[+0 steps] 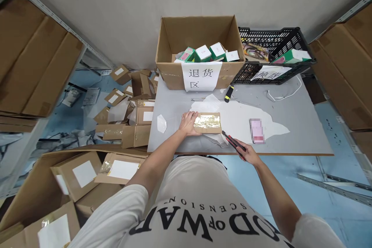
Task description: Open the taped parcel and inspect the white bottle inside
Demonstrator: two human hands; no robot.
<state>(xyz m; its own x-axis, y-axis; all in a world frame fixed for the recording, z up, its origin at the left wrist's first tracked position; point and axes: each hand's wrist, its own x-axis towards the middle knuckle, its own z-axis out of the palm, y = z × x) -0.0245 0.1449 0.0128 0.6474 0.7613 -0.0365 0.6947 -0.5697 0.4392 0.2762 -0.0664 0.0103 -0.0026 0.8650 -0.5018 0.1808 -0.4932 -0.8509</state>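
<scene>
A small brown cardboard box (207, 123) sealed with shiny clear tape lies on the grey table (180, 143). My left hand (188, 123) grips the box at its left end, fingers over the far edge. In my right hand (247, 153) is a red-and-black utility knife (232, 141), its tip at the box's near right corner. I cannot tell whether the blade touches the cardboard. A pink, pixelated item (257, 131) lies to the right of the knife. Behind the box is a yellow-and-black tool handle (229, 94).
A large open carton (171, 70) with green-and-white boxes stands at the back, beside a black plastic crate (279, 35). A white cable (286, 97) lies at the table's right. Used cardboard boxes (142, 116) pile up on the left, with another large carton (31, 186) nearer.
</scene>
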